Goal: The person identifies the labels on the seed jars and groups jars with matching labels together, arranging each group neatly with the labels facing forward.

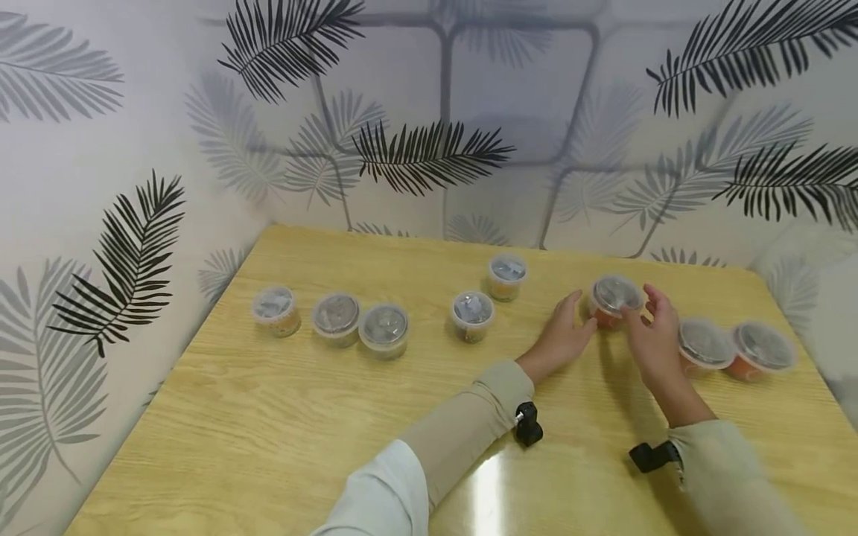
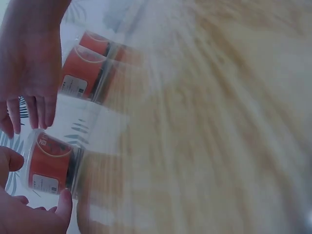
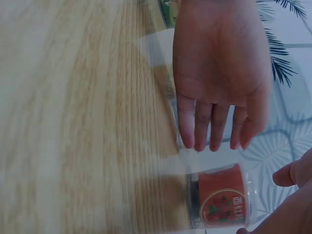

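Standing upright near the far right part of the tabletop (image 1: 268,417), the red-labelled cup (image 1: 613,300) sits between both hands. The left hand (image 1: 559,339) and right hand (image 1: 653,335) flank it with fingers straight and slightly apart, gripping nothing. Two similar cups (image 1: 733,348) stand toward the right edge, five more (image 1: 385,316) leftward.

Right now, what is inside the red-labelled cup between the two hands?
The red-labelled cup wears a clear lid with a greyish layer beneath it. The label and that layer hide whatever is inside.
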Tool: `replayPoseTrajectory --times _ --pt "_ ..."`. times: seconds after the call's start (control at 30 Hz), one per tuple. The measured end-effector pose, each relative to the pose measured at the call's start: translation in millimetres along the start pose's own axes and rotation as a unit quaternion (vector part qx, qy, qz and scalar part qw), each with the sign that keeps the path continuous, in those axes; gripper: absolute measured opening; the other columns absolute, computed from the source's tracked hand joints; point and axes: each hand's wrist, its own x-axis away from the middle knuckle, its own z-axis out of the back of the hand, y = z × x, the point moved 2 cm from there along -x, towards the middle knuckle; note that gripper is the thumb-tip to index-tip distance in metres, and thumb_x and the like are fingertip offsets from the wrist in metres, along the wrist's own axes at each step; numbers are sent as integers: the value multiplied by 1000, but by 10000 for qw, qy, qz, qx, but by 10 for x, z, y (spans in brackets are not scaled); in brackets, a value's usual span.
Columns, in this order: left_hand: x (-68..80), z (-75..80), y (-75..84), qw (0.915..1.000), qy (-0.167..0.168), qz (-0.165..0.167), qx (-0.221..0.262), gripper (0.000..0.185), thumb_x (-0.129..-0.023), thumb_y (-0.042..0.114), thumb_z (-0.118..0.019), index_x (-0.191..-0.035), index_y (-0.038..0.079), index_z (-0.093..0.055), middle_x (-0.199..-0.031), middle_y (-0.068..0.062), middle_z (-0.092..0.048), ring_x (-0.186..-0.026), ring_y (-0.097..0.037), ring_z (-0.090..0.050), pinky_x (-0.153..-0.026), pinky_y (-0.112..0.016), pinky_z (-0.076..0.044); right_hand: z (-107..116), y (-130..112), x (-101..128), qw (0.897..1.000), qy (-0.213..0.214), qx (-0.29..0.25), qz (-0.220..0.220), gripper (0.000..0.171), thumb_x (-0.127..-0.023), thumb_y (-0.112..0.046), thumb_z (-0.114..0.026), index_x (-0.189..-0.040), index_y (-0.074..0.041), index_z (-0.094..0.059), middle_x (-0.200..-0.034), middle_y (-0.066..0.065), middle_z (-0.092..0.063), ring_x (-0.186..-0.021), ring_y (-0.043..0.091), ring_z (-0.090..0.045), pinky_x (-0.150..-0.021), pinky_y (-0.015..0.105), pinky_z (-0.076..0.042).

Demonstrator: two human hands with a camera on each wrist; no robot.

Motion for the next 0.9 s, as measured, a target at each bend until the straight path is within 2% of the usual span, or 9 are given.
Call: replayPoseTrajectory --times 0.07,0.27,0.47,0.6,0.77,0.9 --pt "0 -35 4 9998 -101 14 154 58 -96 25 -51 -146 11 -25 -148 -2 -28 -134 -12 -25 -107 -28 -26 -14 43 -30 9999 57 32 -103 65 -98 -27 -41 -149 -5 -9 -152 18 -3 -138 34 -8 -110 47 -17" --pt "-22 -91 121 9971 -383 -316 581 63 -92 11 -55 -147 11 -22 -145 -1 -33 -131 -8 -28 -105 -25 -28 -66 94 -123 9983 -222 -368 -397 71 -100 -35 -35 -148 -4 7 -153 16 2 -138 28 -5 -111 43 -12" --pt "13 -60 133 9979 -432 -18 491 65 -93 13 -54 -148 16 -18 -142 -2 -36 -127 -10 -35 -101 -26 -34 -81 176 -137 9979 -316 -389 -420 69 -100 -34 -34 -147 1 3 -152 21 -5 -138 31 -10 -111 43 -14" --pt "43 -17 149 9979 -442 -12 472 65 -93 13 -53 -148 14 -18 -139 -3 -38 -126 -11 -38 -99 -26 -37 -86 182 -105 9960 -413 -645 -465 67 -100 -32 -34 -148 0 1 -151 22 -8 -137 32 -14 -110 42 -20" --pt "68 69 160 9968 -541 -332 480 61 -94 11 -52 -147 11 -21 -137 -3 -39 -123 -10 -40 -97 -25 -38 -90 125 -44 9921 -583 -1069 -301 61 -102 -25 -32 -147 3 -2 -150 26 -9 -136 33 -16 -109 38 -22" --pt "78 155 170 9954 -630 -633 344 59 -96 15 -52 -146 9 -23 -136 -3 -40 -117 -9 -44 -92 -22 -42 -86 58 10 9921 -695 -1026 -192 62 -102 -27 -32 -146 4 -3 -150 26 -8 -136 34 -16 -108 41 -23"
